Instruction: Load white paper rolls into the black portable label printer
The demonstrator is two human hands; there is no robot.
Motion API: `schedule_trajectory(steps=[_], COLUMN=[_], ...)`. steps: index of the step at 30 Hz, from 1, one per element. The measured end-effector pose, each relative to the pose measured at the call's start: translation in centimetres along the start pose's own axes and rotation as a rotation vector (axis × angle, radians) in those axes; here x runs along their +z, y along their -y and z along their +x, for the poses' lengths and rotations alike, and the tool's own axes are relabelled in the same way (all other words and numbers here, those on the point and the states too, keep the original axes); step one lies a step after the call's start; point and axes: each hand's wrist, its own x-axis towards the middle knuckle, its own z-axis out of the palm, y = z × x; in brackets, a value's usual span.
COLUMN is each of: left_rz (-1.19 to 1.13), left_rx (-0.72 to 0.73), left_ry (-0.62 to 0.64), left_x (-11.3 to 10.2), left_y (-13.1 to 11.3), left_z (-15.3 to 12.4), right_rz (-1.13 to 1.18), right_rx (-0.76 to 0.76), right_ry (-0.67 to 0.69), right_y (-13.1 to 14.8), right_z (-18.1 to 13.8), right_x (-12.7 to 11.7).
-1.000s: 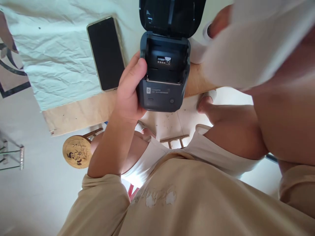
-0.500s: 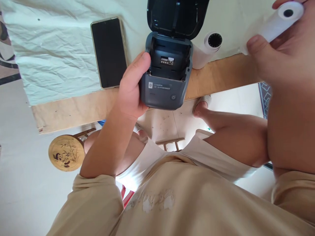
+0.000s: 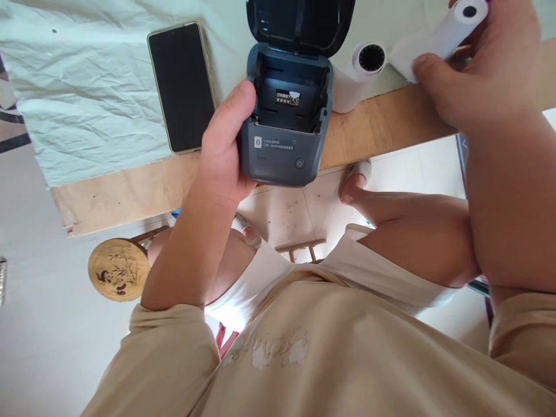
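Note:
My left hand [image 3: 228,139] grips the left side of a dark grey label printer [image 3: 282,156], thumb on its upper rim. The printer's black lid [image 3: 299,23] stands raised, so its paper bay shows with a small printed sticker inside. At the upper right, my right hand [image 3: 482,75] is closed around a white paper roll [image 3: 447,32], whose loose end hangs toward the table. Between printer and right hand stands a second white paper roll [image 3: 354,81] with a black, toothed-looking core, close beside the printer.
A phone [image 3: 182,87] with a dark screen lies on the pale green cloth [image 3: 87,92] left of my left hand. The table's bare wooden edge [image 3: 121,194] runs along the near side. Below left is a round wooden stool [image 3: 117,269] with a panda picture.
My right hand has come left and slightly nearer the standing roll with its paper roll. The printer in my left hand appears slightly farther left and higher in view; the lid stays raised.

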Motion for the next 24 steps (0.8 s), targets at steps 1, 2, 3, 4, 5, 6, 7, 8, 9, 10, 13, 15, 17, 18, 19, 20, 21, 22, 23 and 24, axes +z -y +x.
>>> schedule_trajectory(steps=[1,2,3,4,5,6,7,8,9,10,13,15,17,18,19,20,21,22,23,24], left_rz=[-0.01,-0.017,-0.021,-0.023,-0.025,-0.024,-0.021,-0.017,-0.013,-0.013,-0.026,-0.027,-0.03,-0.033,-0.034,-0.031,-0.021,-0.007,0.007,0.019], left_rx=[-0.013,-0.02,-0.019,-0.009,0.009,0.023,0.033,0.037,0.031,0.023,0.005,-0.003,-0.001,0.003,0.011,0.022,0.029,0.032,0.035,0.036], left_ry=[0.0,0.005,0.01,0.013,0.012,0.012,0.01,0.009,0.013,0.017,0.024,0.012,-0.001,-0.003,0.001,0.007,0.013,0.018,0.022,0.024], left_x=[0.2,0.4,0.5,0.7,0.8,0.9,0.9,0.9,0.9,0.8,0.7,0.7,0.7,0.8,0.7,0.7,0.7,0.6,0.5,0.5], left_y=[-0.2,-0.3,-0.4,-0.5,-0.5,-0.5,-0.5,-0.4,-0.4,-0.4,-0.4,-0.5,-0.5,-0.5,-0.4,-0.4,-0.4,-0.4,-0.4,-0.4], left_z=[-0.1,-0.1,-0.2,-0.2,-0.3,-0.3,-0.3,-0.3,-0.3,-0.3,-0.3,-0.3,-0.3,-0.3,-0.4,-0.4,-0.4,-0.4,-0.3,-0.3], right_rz=[-0.022,-0.03,-0.037,-0.042,-0.048,-0.058,-0.069,-0.079,-0.088,-0.094,-0.116,-0.13,-0.137,-0.138,-0.139,-0.14,-0.143,-0.146,-0.145,-0.141], right_rx=[-0.02,-0.05,-0.063,-0.069,-0.053,-0.029,-0.007,0.013,0.029,0.041,0.078,0.109,0.132,0.138,0.141,0.143,0.143,0.142,0.137,0.124], right_ry=[0.036,0.075,0.097,0.117,0.123,0.119,0.113,0.105,0.097,0.087,0.078,0.08,0.102,0.118,0.132,0.144,0.152,0.154,0.155,0.159], right_y=[0.6,1.1,1.5,1.8,1.9,2.0,2.0,1.9,1.8,1.8,1.8,2.1,2.5,2.7,2.9,3.0,3.1,3.1,3.1,3.0], right_z=[-0.4,-0.7,-1.0,-1.2,-1.3,-1.3,-1.1,-1.0,-0.8,-0.6,-0.3,-0.5,-0.8,-1.0,-1.2,-1.4,-1.5,-1.6,-1.7,-1.7], right_x=[-0.2,-0.5,-0.6,-0.8,-0.8,-0.8,-0.7,-0.6,-0.4,-0.2,0.0,-0.2,-0.5,-0.6,-0.8,-1.0,-1.1,-1.2,-1.2,-1.3])
